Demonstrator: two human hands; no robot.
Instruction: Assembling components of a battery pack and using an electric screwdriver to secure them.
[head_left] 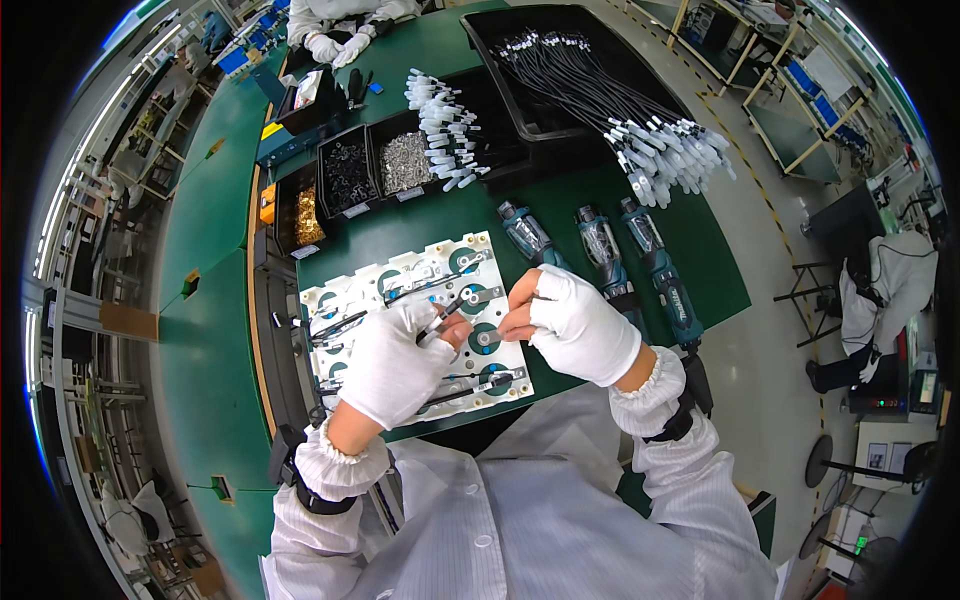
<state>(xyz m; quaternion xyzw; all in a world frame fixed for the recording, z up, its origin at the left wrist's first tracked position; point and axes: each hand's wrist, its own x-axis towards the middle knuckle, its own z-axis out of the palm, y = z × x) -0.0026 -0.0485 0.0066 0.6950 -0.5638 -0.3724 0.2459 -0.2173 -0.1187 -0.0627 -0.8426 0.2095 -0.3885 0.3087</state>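
Observation:
A white fixture plate (360,285) with round green recesses lies on the green bench before me, with several black cables across it. My left hand (400,365), in a white glove with bare fingertips, is closed on a black cable (438,322) with a ring-shaped metal end, over the plate's middle. My right hand (580,325), gloved the same way, has its fingertips pinched together at the plate's right edge, beside a flat metal tab (488,339). Whatever sits between those fingertips is too small to make out.
Three teal cordless screwdrivers (662,275) lie to the right. Behind the plate stand bins of gold screws (309,218), black parts (346,172) and silver parts (404,162). White-tipped cables fill a black tray (530,128). Across the bench are another person's gloved hands (338,48).

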